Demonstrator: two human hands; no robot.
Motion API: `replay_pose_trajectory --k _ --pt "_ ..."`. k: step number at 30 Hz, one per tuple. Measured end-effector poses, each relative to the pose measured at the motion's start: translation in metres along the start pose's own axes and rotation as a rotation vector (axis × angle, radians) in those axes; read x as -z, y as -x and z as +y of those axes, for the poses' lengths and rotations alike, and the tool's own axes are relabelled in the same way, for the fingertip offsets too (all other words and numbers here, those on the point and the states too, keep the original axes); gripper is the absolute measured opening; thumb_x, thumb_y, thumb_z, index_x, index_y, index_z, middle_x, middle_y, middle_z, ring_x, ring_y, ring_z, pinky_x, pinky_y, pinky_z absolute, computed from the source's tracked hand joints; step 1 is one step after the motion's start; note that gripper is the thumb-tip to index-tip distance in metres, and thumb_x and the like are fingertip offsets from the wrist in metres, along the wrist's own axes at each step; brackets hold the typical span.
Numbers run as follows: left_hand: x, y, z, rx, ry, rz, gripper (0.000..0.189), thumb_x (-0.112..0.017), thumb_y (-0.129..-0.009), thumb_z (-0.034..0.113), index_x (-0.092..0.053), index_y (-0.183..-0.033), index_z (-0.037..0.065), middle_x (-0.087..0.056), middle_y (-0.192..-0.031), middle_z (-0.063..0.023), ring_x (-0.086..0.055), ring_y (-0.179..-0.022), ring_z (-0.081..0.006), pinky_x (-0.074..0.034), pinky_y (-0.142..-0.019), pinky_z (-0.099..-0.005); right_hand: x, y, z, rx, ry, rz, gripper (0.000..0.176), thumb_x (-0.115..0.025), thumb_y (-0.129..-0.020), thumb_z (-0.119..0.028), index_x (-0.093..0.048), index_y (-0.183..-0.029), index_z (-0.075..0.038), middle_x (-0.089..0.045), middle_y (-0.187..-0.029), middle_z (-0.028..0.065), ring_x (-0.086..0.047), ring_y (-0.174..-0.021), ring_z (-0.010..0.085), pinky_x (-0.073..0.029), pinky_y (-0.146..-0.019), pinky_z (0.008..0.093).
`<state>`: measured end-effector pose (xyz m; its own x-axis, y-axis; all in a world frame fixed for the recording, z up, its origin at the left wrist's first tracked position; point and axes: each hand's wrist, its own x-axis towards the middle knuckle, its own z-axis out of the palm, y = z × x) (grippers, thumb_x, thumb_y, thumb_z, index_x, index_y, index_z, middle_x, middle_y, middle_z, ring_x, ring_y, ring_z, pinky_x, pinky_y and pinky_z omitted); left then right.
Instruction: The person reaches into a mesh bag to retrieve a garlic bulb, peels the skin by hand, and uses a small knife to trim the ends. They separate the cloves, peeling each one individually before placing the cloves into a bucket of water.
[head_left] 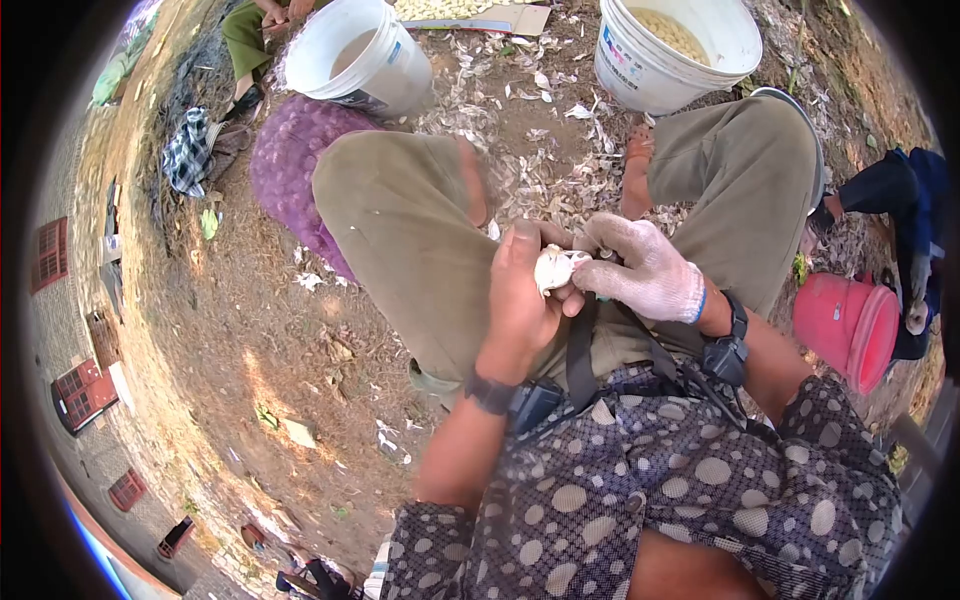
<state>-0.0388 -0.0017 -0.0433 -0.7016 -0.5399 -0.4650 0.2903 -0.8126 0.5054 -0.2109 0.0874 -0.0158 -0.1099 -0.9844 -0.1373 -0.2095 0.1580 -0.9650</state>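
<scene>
Above my lap, my bare left hand (530, 285) holds a white garlic bulb (556, 270), with the thumb up along its left side and the fingertips below it. My right hand (640, 266) wears a whitish knit glove; its thumb and forefinger pinch at the bulb's right side, and part of the bulb is hidden behind them. Both hands touch the same bulb. Dark straps with black devices sit on both wrists.
A white bucket (400, 75) stands beyond my left knee, beside a purple net sack (290, 165). Another white bucket (640, 70) holds pale cloves in liquid. A pink bucket (845, 325) is at right near another person. Papery skins litter the ground. Another person's hands show at top left.
</scene>
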Motion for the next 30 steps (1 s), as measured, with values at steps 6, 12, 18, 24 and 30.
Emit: replay_pose_trajectory --k 6,12,18,24,30 --pt "-0.001 -0.001 -0.006 -0.254 -0.274 0.107 0.041 -0.058 -0.108 0.045 -0.059 -0.110 0.004 -0.068 -0.089 -0.0085 -0.066 -0.065 -0.0138 -0.052 -0.049 -0.0273 -0.007 -0.002 -0.010 -0.070 -0.018 0.086 0.027 -0.071 -0.099 -0.019 -0.061 -0.115 0.000 -0.070 -0.086 0.0094 -0.069 -0.080 0.0138 -0.054 -0.071 0.0346" --pt "0.002 0.000 -0.011 -0.341 -0.494 0.007 0.033 -0.057 -0.109 0.036 -0.057 -0.103 0.004 -0.063 -0.084 -0.0057 -0.063 -0.063 -0.0130 -0.052 -0.051 -0.0277 -0.008 -0.005 -0.019 -0.189 -0.326 0.036 0.019 -0.065 -0.099 -0.012 -0.061 -0.111 0.001 -0.068 -0.083 0.0046 -0.066 -0.077 0.0094 -0.053 -0.068 0.0290" --pt "0.001 -0.004 -0.004 -0.285 -0.001 0.232 0.031 -0.051 -0.110 0.035 -0.056 -0.108 0.004 -0.063 -0.095 -0.0095 -0.062 -0.061 -0.0187 -0.052 -0.049 -0.0330 0.002 -0.005 -0.019 -0.305 -0.446 0.104 0.019 -0.063 -0.097 -0.014 -0.062 -0.110 0.000 -0.068 -0.084 0.0038 -0.057 -0.067 0.0061 -0.046 -0.060 0.0242" --pt "0.000 -0.001 -0.005 -0.212 -0.404 0.070 0.016 -0.063 -0.106 0.021 -0.060 -0.111 0.005 -0.063 -0.091 -0.0018 -0.055 -0.064 -0.0064 -0.043 -0.051 -0.0225 0.003 -0.005 -0.014 -0.170 -0.289 0.198 0.021 -0.067 -0.097 -0.016 -0.065 -0.112 0.000 -0.067 -0.093 0.0029 -0.059 -0.079 0.0063 -0.051 -0.070 0.0261" --pt "0.007 -0.001 -0.012 -0.313 -0.598 0.056 0.010 -0.067 -0.101 0.011 -0.068 -0.105 0.002 -0.062 -0.088 0.0045 -0.053 -0.080 -0.0032 -0.045 -0.071 -0.0216 -0.004 -0.002 -0.010 -0.142 -0.258 0.183 0.021 -0.067 -0.098 -0.014 -0.066 -0.113 0.000 -0.065 -0.095 0.0016 -0.059 -0.085 0.0064 -0.053 -0.076 0.0271"
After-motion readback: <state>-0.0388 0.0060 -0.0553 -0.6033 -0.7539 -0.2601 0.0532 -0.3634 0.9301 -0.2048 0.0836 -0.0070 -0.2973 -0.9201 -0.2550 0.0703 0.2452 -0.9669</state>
